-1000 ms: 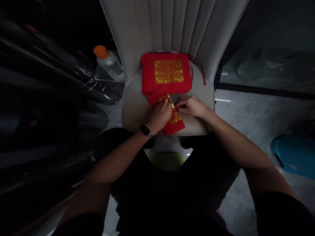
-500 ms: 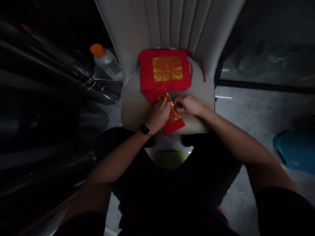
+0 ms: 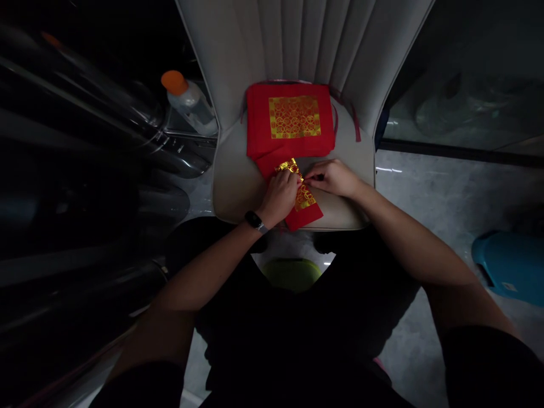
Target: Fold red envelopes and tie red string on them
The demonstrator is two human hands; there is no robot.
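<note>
A narrow folded red sheet with a shiny gold pattern [image 3: 306, 201] lies slantwise at the front of the chair seat. My left hand [image 3: 281, 195], wearing a dark watch on its wrist, is closed over the middle of this sheet, fingers curled. Close beside it, my right hand [image 3: 334, 178] pinches at the sheet's right edge. A thin bit of red shows between the two hands' fingertips, but what the right fingers hold is too small to make out. Behind the hands sits a stack of flat red sheets [image 3: 259, 122], the top one with a gold printed panel.
The pale chair [image 3: 232, 187] has a ribbed backrest. Dark red ribbons [image 3: 356, 124] lie beside the stack. A bottle with an orange cap [image 3: 191, 105] stands left of the chair. On the floor at right is a blue plastic object [image 3: 510, 266]; something green [image 3: 291, 275] shows below the seat.
My right hand has drawn slightly to the right, and its fingers have shifted at the sheet's edge. The left hand keeps its place on the sheet. The whole view has shifted a little.
</note>
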